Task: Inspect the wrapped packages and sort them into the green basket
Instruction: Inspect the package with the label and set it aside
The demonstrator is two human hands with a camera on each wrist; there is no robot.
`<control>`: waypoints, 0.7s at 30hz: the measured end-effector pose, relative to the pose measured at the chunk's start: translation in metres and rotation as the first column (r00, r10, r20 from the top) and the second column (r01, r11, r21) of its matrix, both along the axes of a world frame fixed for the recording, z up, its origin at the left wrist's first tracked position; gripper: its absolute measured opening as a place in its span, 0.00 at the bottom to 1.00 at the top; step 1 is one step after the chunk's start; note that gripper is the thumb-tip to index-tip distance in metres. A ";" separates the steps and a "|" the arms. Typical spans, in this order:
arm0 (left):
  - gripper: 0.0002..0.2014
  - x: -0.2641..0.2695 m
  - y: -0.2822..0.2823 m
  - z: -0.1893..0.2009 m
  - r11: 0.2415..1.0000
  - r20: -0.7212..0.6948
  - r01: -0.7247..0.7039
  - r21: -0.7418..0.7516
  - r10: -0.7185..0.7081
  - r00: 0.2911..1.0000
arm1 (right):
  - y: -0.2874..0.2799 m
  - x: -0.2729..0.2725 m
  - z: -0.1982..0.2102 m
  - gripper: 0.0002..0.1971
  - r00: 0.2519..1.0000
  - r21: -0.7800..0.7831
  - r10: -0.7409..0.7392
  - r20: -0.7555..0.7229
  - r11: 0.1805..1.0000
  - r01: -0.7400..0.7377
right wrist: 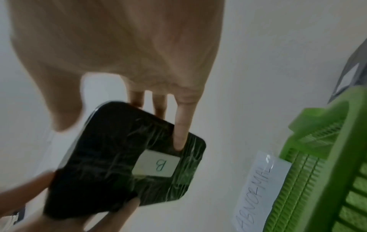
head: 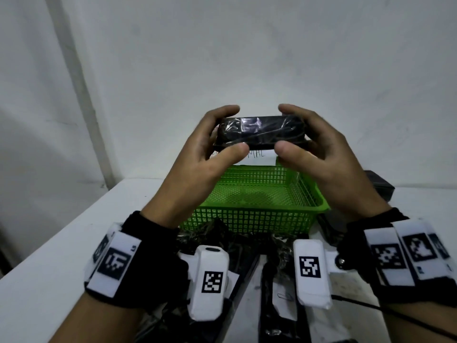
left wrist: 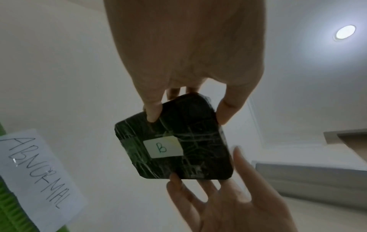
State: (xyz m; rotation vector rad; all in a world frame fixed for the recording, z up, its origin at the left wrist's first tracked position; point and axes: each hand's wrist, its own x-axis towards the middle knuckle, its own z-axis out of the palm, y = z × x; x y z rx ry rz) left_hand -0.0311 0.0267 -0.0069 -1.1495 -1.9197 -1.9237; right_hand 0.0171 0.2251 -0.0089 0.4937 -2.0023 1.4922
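Both my hands hold one wrapped package up over the green basket, checking it.

My left hand (head: 210, 142) and right hand (head: 314, 144) pinch the ends of the black film-wrapped package (head: 259, 131), thumbs under, fingers curled over the top, above the green basket (head: 249, 219), which sits on the table (head: 49, 256) just beyond my wrists. I judge the slick wrap the main risk: only my fingertips grip it, so turning it could let it slip and fall outside the basket's rim. Misreading the tag could also sort it wrongly. A white sticker (left wrist: 163, 147) on its underside reads "B"; a paper sign (left wrist: 37, 177) behind the basket says "ABNORMAL". More wrapped packages (head: 212, 233) lie below my wrists.
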 end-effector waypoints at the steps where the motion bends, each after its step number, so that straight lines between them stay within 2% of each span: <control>1: 0.25 -0.001 0.001 -0.002 1.000 -0.021 0.012 0.005 -0.012 1.000 | -0.001 -0.001 -0.001 0.29 0.999 0.003 -0.023 -0.029 1.000 0.023; 6: 0.24 -0.007 0.000 -0.005 0.996 -0.049 0.082 0.016 -0.082 0.995 | -0.004 -0.001 -0.003 0.25 0.996 -0.035 -0.019 -0.085 0.999 0.016; 9: 0.23 -0.005 0.003 -0.008 0.995 -0.079 0.103 -0.006 -0.104 0.991 | -0.001 0.000 -0.002 0.24 0.991 0.003 -0.036 -0.129 0.999 0.037; 15: 0.22 -0.005 0.016 -0.014 0.996 -0.122 0.068 -0.057 -0.075 0.990 | 0.007 0.002 0.003 0.25 0.990 0.036 -0.085 -0.115 0.995 0.089; 17: 0.20 -0.003 0.023 -0.014 0.999 -0.094 0.026 -0.021 -0.028 0.995 | 0.016 0.006 0.006 0.28 0.986 0.030 -0.099 -0.134 0.994 0.104; 19: 0.16 0.000 0.029 -0.009 1.000 -0.022 0.000 0.019 0.001 1.000 | 0.031 0.013 0.008 0.32 0.988 -0.020 -0.046 -0.150 0.999 0.044; 21: 0.17 0.000 0.038 0.002 0.999 0.061 -0.014 -0.029 0.016 0.998 | 0.053 0.021 0.012 0.32 0.986 0.007 -0.094 -0.136 0.995 0.095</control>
